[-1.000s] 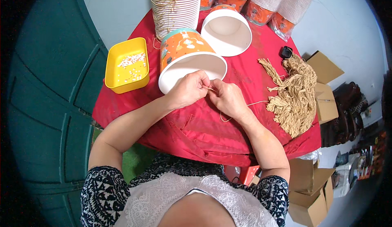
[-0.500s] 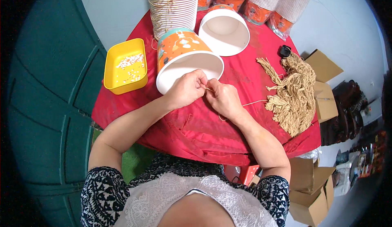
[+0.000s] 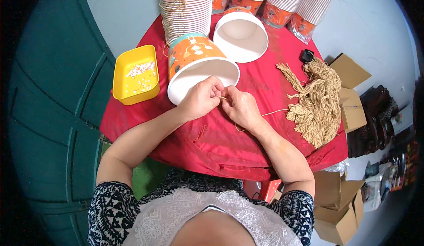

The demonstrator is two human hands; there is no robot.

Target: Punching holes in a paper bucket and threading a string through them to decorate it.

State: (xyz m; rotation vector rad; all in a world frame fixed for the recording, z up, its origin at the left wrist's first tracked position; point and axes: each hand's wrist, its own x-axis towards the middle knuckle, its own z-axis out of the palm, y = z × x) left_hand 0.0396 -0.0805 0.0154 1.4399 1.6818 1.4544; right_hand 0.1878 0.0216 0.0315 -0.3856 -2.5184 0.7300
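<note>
Overall, red cloth [image 3: 212,148] beneath, left to right. At ten o'clock, yellow tray [image 3: 126,84] with white bits [image 3: 142,69]. Near twelve, stacked tubs [image 3: 185,18]; below them, orange tub [image 3: 194,51] on its side, open toward six. At centre, left hand [image 3: 201,98] in a thumb-and-finger pinch on tan string [image 3: 274,112]; just beside, right hand [image 3: 242,106] also pinching it, grip partly hidden. At one, second tub [image 3: 240,34], tipped likewise. Toward three, tan string again, out to yarn bundle [image 3: 316,106], with black object [image 3: 307,55] near its top.
</note>
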